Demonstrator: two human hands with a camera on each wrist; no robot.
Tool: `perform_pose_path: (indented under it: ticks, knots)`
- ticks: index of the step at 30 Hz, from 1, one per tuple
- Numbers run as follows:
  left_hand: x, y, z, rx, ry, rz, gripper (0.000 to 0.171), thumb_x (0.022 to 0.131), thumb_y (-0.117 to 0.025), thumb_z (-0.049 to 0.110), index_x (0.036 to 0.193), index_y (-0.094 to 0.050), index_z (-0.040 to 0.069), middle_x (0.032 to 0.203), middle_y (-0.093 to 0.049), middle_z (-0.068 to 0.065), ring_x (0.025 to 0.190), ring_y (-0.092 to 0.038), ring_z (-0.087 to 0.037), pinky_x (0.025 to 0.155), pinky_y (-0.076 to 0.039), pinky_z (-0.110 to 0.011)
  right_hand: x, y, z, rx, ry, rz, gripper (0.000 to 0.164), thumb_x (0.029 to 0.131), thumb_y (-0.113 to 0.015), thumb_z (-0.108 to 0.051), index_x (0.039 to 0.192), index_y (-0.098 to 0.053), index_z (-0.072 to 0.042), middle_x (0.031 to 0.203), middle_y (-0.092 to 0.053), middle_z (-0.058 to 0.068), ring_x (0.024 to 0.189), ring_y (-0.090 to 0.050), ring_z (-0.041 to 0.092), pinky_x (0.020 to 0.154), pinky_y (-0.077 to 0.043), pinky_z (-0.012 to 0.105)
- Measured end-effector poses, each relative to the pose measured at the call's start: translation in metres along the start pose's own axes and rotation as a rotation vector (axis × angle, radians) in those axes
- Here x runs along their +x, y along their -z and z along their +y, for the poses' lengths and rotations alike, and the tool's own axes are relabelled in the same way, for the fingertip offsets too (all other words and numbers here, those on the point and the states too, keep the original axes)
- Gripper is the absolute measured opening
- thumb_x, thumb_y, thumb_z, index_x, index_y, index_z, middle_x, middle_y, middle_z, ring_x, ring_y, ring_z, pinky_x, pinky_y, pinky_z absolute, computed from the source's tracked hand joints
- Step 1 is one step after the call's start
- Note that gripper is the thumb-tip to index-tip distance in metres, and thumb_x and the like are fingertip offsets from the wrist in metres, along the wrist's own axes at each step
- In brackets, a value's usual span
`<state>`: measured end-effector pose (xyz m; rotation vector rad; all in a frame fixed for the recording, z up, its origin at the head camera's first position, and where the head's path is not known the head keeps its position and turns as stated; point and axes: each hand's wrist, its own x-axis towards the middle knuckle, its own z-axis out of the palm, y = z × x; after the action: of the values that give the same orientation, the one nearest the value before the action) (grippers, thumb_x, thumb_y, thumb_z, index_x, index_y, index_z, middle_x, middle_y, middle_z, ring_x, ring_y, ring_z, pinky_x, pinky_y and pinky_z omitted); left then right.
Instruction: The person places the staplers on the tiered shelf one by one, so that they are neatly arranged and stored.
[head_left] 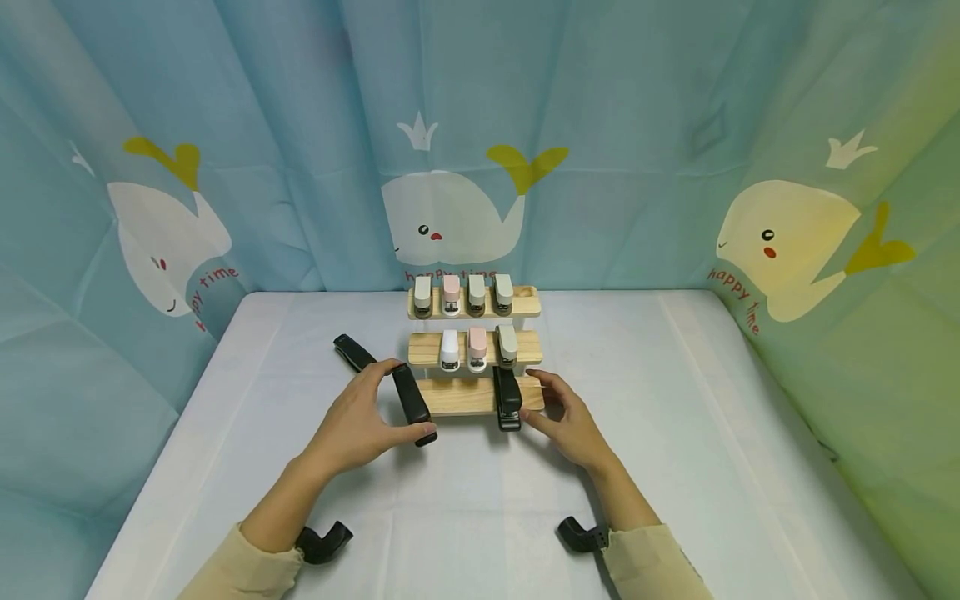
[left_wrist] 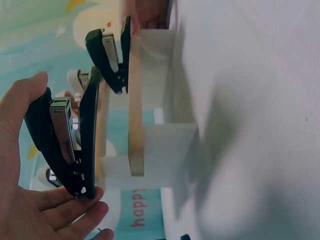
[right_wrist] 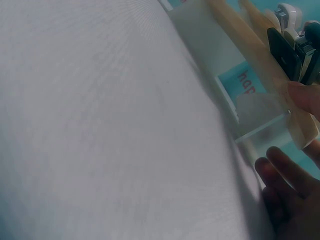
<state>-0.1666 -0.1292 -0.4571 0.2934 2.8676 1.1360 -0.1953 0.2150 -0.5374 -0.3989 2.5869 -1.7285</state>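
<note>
My left hand [head_left: 356, 425] pinches a black stapler [head_left: 412, 396] by its two ends, thumb at one end and fingertips at the other. In the left wrist view that stapler [left_wrist: 62, 135] is off the board, near the left end of the rack's lowest shelf. A second black stapler [head_left: 507, 400] sits on the right part of that wooden shelf [head_left: 461, 397]. My right hand [head_left: 573, 421] holds the shelf's right end, thumb in front and a finger behind; its other fingers [right_wrist: 282, 172] are spread below. Another black stapler [head_left: 354, 352] lies on the table behind my left hand.
On the middle shelf [head_left: 425, 350] stand a white mini stapler [head_left: 449, 348], a pink one [head_left: 477, 346] and a grey-green one [head_left: 507, 343]. Several more mini staplers line the top shelf [head_left: 529, 302]. A whale-print curtain [head_left: 630, 100] hangs behind the white table [head_left: 465, 517].
</note>
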Motion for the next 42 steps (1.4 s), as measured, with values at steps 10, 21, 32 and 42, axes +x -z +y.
perform_pose_path:
  ticks: [10,21,32,42]
  knots:
    - [-0.001,-0.008,0.008,0.01,-0.02,-0.013,0.113,0.067,-0.083,0.076,0.157,-0.04,0.022,0.162,-0.043,-0.004,0.15,-0.041,-0.034,0.116,-0.04,-0.061,0.002,0.0,0.005,-0.011,0.015,-0.004,0.064,0.092,-0.079,-0.018,0.15,-0.051,-0.015,0.129,-0.066,0.014,0.11,-0.063,0.021,0.097,-0.049,0.031]
    - [-0.001,-0.02,0.016,0.007,-0.031,-0.039,0.114,0.068,-0.082,0.077,0.159,-0.038,0.024,0.164,-0.041,-0.005,0.151,-0.04,-0.034,0.116,-0.039,-0.063,0.002,0.001,0.004,-0.005,0.006,-0.007,0.065,0.092,-0.079,-0.018,0.151,-0.051,-0.016,0.13,-0.066,0.015,0.112,-0.064,0.026,0.099,-0.05,0.035]
    - [0.001,-0.029,0.019,-0.008,-0.045,-0.036,0.114,0.067,-0.082,0.078,0.158,-0.04,0.025,0.161,-0.045,-0.005,0.148,-0.043,-0.033,0.115,-0.041,-0.061,0.001,0.001,0.003,-0.016,-0.012,-0.009,0.066,0.091,-0.08,-0.02,0.15,-0.051,-0.019,0.131,-0.066,0.012,0.112,-0.063,0.025,0.1,-0.049,0.036]
    - [0.002,-0.037,0.025,0.004,-0.033,-0.036,0.11,0.067,-0.085,0.074,0.156,-0.042,0.026,0.158,-0.048,-0.002,0.144,-0.048,-0.028,0.112,-0.045,-0.058,0.002,0.001,0.005,-0.026,-0.001,0.003,0.067,0.091,-0.08,-0.02,0.151,-0.051,-0.016,0.13,-0.066,0.014,0.111,-0.064,0.023,0.099,-0.049,0.035]
